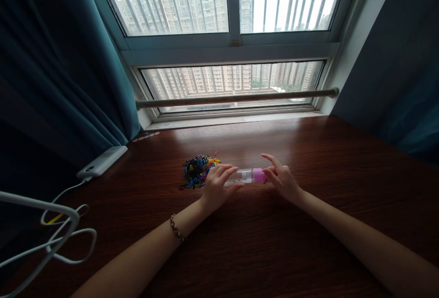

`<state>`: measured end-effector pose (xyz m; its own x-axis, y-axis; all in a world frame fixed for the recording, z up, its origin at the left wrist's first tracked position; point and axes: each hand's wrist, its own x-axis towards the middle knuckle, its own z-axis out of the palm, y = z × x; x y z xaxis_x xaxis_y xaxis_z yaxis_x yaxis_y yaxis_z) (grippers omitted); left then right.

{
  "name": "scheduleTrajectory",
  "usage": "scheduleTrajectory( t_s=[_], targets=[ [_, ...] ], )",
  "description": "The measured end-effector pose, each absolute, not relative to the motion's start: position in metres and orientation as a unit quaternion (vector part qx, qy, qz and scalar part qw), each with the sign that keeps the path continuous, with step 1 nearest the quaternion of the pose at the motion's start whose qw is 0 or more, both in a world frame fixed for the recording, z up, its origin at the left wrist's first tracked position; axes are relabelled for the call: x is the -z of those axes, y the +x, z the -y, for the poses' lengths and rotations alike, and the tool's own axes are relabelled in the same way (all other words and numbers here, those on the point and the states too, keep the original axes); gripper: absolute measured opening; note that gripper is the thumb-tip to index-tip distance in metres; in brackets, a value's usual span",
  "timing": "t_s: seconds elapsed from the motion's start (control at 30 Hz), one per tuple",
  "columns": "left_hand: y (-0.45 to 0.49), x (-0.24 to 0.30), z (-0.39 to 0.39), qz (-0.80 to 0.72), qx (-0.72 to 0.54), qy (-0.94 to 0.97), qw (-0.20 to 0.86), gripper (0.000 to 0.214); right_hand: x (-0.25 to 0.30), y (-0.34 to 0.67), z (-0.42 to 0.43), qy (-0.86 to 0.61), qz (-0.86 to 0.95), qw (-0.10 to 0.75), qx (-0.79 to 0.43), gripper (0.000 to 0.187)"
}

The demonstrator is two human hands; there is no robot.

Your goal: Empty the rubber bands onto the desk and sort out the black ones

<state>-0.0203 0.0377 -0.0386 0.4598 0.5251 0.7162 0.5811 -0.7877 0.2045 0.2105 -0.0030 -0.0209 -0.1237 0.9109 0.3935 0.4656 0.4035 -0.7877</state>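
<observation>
A clear plastic bottle (244,176) with a pink cap (258,175) lies on its side above the brown table, its cap pointing right. My left hand (219,181) grips the bottle's left end, thumb below and fingers above, hiding that end. At the cap's outer end is my right hand (281,178). One of its fingers touches or nearly touches the cap, while the index finger stretches away from it, apart from the others. Behind my left hand sits a tangled pile of small coloured elastic bands (196,171), mostly black and blue with some yellow and red.
The brown wooden table (274,247) reaches to a barred window (233,51) with a metal rail (236,99). A white power strip (103,161) and looping white cable (72,225) lie at left, beside a blue curtain (68,60).
</observation>
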Motion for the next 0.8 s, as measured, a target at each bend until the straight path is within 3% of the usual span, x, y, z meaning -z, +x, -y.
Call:
scheduleTrajectory(
  t_s=[0.1, 0.27, 0.43, 0.6, 0.8],
  targets=[
    [-0.0198, 0.0377, -0.0363, 0.316, 0.401, -0.859, 0.041, 0.042, 0.0191, 0.2129, 0.0036, -0.493, 0.713, 0.433, -0.248, 0.048],
    [-0.0197, 0.0375, -0.0363, 0.321, 0.407, -0.854, 0.045, 0.042, 0.0156, 0.2084, 0.005, -0.429, 0.76, 0.439, -0.215, 0.064],
    [-0.0197, 0.0379, -0.0355, 0.3, 0.406, -0.862, 0.043, 0.042, 0.015, 0.2098, 0.0057, -0.48, 0.729, 0.409, -0.265, 0.045],
    [-0.0195, 0.0378, -0.0358, 0.314, 0.413, -0.854, 0.038, 0.042, 0.0134, 0.2081, 0.0071, -0.417, 0.771, 0.43, -0.217, 0.061],
    [-0.0195, 0.0377, -0.0343, 0.3, 0.402, -0.864, 0.039, 0.042, 0.0135, 0.207, 0.0071, -0.485, 0.747, 0.39, -0.231, 0.037]
  ],
)
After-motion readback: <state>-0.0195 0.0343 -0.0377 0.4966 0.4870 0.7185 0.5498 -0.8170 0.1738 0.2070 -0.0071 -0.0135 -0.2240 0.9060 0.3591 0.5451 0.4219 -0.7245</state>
